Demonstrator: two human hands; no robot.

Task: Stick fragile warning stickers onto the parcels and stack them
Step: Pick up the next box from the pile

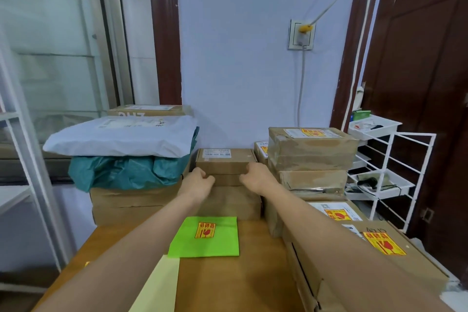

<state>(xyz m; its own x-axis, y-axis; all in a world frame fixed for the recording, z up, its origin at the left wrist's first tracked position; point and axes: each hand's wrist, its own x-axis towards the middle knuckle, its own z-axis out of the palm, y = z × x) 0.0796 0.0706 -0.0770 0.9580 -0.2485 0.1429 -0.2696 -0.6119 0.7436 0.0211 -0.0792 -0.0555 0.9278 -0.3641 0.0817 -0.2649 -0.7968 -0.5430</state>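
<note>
Fetching looks to be the step in hand: both hands reach to the unstickered small box (225, 161) atop the middle stack at the table's far edge, which wants drawing back toward the sticker (205, 230) on the green sheet (205, 237). Left hand (201, 180) and right hand (254, 177) have their fingers curled at its front corners, seemingly gripping, though the contact is hard to see.

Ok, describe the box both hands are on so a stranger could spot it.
Against the blue wall, between the teal bag and the taller stack at right, sits a flat brown box atop a low pile. It alone shows only a white label, no red-and-yellow sticker.
</note>
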